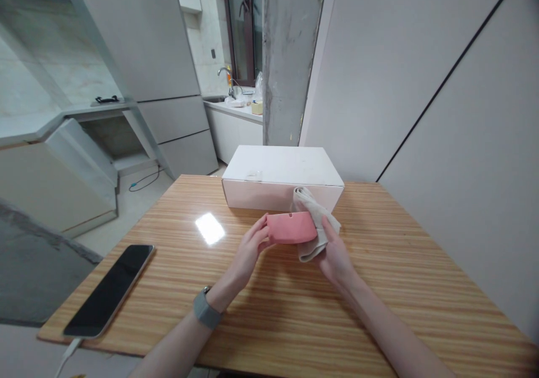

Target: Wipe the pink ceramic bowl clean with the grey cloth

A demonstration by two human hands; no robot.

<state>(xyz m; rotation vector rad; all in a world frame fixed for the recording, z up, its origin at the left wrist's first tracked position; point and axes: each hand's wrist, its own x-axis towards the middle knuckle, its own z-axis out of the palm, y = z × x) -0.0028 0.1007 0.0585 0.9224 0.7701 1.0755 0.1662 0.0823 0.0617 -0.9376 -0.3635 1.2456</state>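
Note:
Between my hands, above the wooden table point(168, 288), is a pink case point(290, 228) with a small notch in its top edge. My left hand point(248, 249) grips the case by its left end, fingers closed round it. A folded light-grey cloth point(314, 250) is in my right hand point(334, 254), with the thumb on top. The cloth presses against the right end of the case and hides that end. A grey watch band circles my left wrist.
Just beyond my hands stands a closed white box point(282, 167). A black-screened phone or tablet point(110, 291) with a white cable lies at the table's left. A white wall borders the right side, and a grey pillar point(290, 58) rises behind the box.

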